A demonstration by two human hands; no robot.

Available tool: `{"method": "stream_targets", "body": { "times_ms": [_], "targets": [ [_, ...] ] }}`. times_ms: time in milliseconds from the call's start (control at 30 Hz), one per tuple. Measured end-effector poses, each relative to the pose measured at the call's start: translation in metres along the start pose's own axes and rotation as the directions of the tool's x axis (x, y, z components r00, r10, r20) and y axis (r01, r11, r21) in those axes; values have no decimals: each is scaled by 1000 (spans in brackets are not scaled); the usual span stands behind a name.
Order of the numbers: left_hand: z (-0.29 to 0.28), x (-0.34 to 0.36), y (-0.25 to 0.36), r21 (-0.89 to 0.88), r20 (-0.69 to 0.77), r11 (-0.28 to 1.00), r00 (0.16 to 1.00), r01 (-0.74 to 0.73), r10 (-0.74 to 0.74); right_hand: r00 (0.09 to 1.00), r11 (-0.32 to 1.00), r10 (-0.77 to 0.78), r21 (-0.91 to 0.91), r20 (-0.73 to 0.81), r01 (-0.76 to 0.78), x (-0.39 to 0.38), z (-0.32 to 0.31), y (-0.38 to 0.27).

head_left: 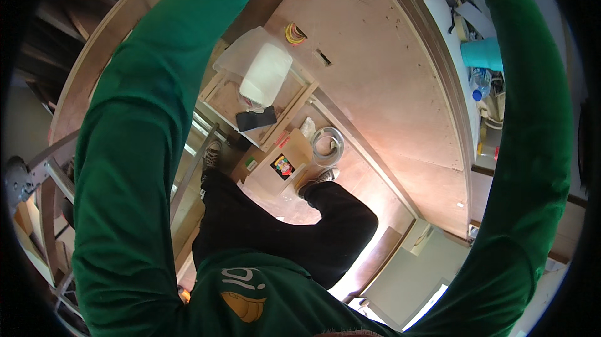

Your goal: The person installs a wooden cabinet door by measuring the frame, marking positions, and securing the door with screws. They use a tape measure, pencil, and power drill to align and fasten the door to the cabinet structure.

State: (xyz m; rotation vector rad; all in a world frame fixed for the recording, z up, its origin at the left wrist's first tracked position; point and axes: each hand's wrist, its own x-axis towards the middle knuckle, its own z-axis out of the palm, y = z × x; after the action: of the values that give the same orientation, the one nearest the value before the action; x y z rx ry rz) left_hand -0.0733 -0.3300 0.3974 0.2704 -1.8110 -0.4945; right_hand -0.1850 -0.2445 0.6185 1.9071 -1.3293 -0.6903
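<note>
Both my arms, in green sleeves, reach up and away past the top edge of the picture. My left sleeve point(144, 118) runs from the lower left to the top centre. My right sleeve point(532, 149) climbs along the right side. Neither hand shows, so what they hold or touch is hidden. Below me are my legs in black trousers point(275, 230) and my sneakers, the right one point(316, 179) standing on a plywood floor point(388, 86).
A wooden tray-like frame point(219, 96) holds a white plastic container point(266, 74) and a black phone point(255, 119). Near my feet lie a cardboard box with a colourful sticker point(282, 165), a coil of white cable point(327, 145) and a yellow-red wire roll point(294, 33). A teal cup point(482, 54) and a water bottle point(479, 83) stand on the right.
</note>
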Motion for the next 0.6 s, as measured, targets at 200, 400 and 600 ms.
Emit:
{"method": "stream_targets", "body": {
  "times_ms": [200,400,600],
  "targets": [
    [-8,2,0,399,326,911,945,-105,-34,1000,1000,2,-20,28,-2,3,-1,-1],
    [-10,5,16,282,310,934,901,218,-304,999,999,-28,-26,29,29,-9,-6,-1],
    [-17,9,13,221,340,938,880,268,-332,976,996,42,-86,214,-24,-8,-23,-11]
  ]
}}
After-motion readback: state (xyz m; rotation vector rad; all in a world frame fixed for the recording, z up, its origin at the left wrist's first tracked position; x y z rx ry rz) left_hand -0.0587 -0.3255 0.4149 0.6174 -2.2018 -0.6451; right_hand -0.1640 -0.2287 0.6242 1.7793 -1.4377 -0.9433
